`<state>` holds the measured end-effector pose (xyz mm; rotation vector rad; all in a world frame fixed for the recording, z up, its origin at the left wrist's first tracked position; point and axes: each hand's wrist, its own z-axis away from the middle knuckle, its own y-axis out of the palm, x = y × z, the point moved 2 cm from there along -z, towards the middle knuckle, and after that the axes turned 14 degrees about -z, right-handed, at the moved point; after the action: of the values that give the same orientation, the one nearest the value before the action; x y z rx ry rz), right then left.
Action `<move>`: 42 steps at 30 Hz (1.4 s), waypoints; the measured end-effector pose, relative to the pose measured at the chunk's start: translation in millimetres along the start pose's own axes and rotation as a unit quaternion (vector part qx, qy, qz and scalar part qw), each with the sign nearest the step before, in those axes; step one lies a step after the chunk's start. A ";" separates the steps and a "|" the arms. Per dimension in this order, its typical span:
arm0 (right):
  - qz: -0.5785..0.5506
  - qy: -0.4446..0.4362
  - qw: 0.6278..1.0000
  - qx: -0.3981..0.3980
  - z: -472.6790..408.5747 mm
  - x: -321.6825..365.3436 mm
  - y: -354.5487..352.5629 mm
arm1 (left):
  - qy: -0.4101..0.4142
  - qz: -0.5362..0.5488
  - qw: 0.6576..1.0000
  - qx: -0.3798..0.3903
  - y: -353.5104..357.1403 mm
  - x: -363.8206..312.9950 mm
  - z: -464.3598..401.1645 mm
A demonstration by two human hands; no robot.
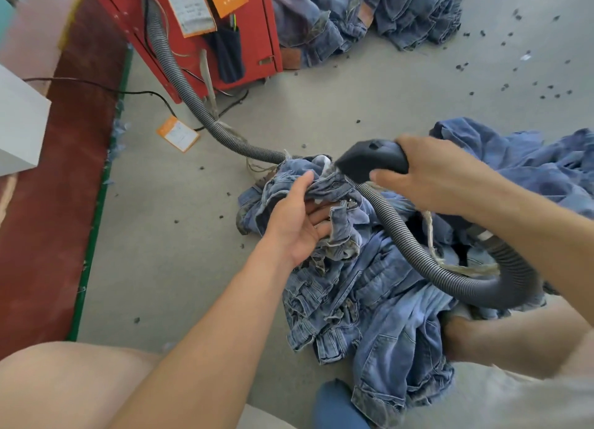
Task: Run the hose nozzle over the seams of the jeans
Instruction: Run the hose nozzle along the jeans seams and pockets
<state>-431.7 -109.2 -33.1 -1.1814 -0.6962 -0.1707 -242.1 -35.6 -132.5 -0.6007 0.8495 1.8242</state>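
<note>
Just left of the nozzle (369,161), gripped by the right hand (440,174), lies the bunched jeans (324,184) seam (left hand (299,216) pinches it).

Bright, even daylight over a wide-angle view, soft at the edges

Light is diffuse and flat, with no hard shadows: only faint soft shade sits under the jeans (369,287) and beneath the ribbed hose (418,251) where it crosses the denim. The pale floor (180,251) reads evenly lit and slightly washed out toward the upper right. No glare shows; the black nozzle (373,160) carries only a dull sheen. The centre is fairly sharp, while the right hand (440,174) has slight motion blur at its fingertips. The top-left corner is smeared and out of focus, and straight lines such as the red cabinet (257,26) lean outward from lens distortion
</note>
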 end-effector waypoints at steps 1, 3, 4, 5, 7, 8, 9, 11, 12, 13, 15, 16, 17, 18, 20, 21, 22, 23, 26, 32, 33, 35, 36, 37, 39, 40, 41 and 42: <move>-0.002 0.005 1.000 -0.021 -0.4 -1.4 -4.4 | 0.003 0.003 1.000 -0.003 -1.5 -1.3 0.1; -0.004 -0.006 1.000 -0.028 5.7 -2.9 -11.0 | 0.005 -0.001 1.000 -0.007 -2.6 -3.3 1.2; -0.002 -0.017 1.000 -0.015 10.4 -2.0 -11.4 | 0.003 -0.006 1.000 -0.007 -1.5 -3.8 2.1; -0.001 -0.024 1.000 0.004 14.9 1.0 -9.2 | 0.001 -0.014 1.000 -0.006 0.0 -4.1 3.2; -0.001 -0.029 0.999 0.038 16.8 7.2 1.4 | -0.003 -0.034 0.999 -0.004 2.3 -2.5 5.0; -0.004 -0.026 0.999 0.039 13.0 9.3 5.5 | -0.005 -0.039 0.999 -0.001 3.3 -1.3 5.4; -0.010 -0.013 0.999 0.027 7.8 10.0 6.5 | -0.007 -0.038 0.999 0.004 3.9 0.1 5.3; -0.014 0.027 0.999 -0.010 -1.8 6.5 -0.9 | -0.010 -0.020 1.000 0.008 3.0 1.7 6.2; -0.013 0.040 0.999 -0.023 -3.6 3.3 -7.7 | -0.011 -0.007 1.000 0.004 1.9 1.3 6.5; -0.016 0.043 0.999 -0.027 -2.7 0.3 -14.1 | -0.009 0.008 1.000 0.002 0.7 -0.1 6.3; -0.032 0.022 0.999 -0.009 5.4 -3.6 -22.0 | -0.001 0.038 0.999 0.003 -1.0 -4.5 6.0; -0.034 0.010 0.999 0.006 11.0 -3.2 -22.7 | -0.001 0.046 0.999 0.004 -1.6 -6.4 6.5; -0.029 0.005 0.999 0.024 16.2 -0.8 -21.5 | -0.004 0.050 0.999 0.007 -2.0 -7.3 6.9; -0.021 0.003 0.999 0.046 19.7 2.2 -18.3 | -0.007 0.051 0.999 0.009 -2.1 -7.1 6.9; -0.005 0.003 0.996 0.086 19.6 6.0 -7.2 | -0.009 0.034 0.999 0.015 -0.7 -4.6 7.6; 0.002 0.005 0.996 0.090 16.3 5.6 -1.0 | -0.007 0.021 1.000 0.022 1.3 -2.7 8.2; 0.008 0.012 0.997 0.081 12.0 4.5 3.2 | -0.005 0.012 0.999 0.029 3.3 -1.1 8.4; 0.014 0.021 0.998 0.062 7.8 3.4 5.2 | -0.004 0.012 0.999 0.034 4.9 0.1 9.2; 0.029 0.035 0.999 -0.003 1.0 -3.0 -1.1 | -0.009 0.046 0.999 0.027 4.5 -0.2 9.7; 0.029 -0.014 0.997 0.064 20.6 9.7 7.2 | -0.011 0.070 0.997 0.023 3.8 -2.4 6.8; 0.036 -0.010 0.997 0.072 18.3 11.8 10.6 | -0.011 0.067 0.997 0.025 5.2 -1.4 5.9; 0.049 0.009 0.997 0.053 10.5 11.9 8.4 | -0.012 0.065 0.998 0.024 6.1 0.4 4.6; 0.056 0.020 0.998 0.035 6.8 9.9 3.4 | -0.010 0.066 0.997 0.027 5.9 0.0 4.3; 0.057 0.027 0.998 0.021 4.7 7.7 -3.1 | -0.006 0.068 0.997 0.034 5.8 -1.3 4.8; 0.028 0.035 0.999 0.009 5.8 3.2 -17.0 | 0.025 0.066 0.996 0.063 4.6 -4.2 5.8; 0.004 0.034 0.999 0.006 7.9 1.7 -24.2 | 0.049 0.057 0.994 0.083 3.5 -4.4 5.3; -0.021 0.032 0.999 0.004 10.0 0.5 -30.6 | 0.070 0.036 0.992 0.096 2.5 -3.2 4.2; -0.045 0.029 0.999 0.004 11.9 -0.5 -36.4 | 0.084 -0.003 0.992 0.090 1.0 -0.8 2.8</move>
<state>-454.1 -113.1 -2.3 -1.1337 -0.6976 -0.2763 -242.8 -34.2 -129.8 -0.6452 1.1104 1.6869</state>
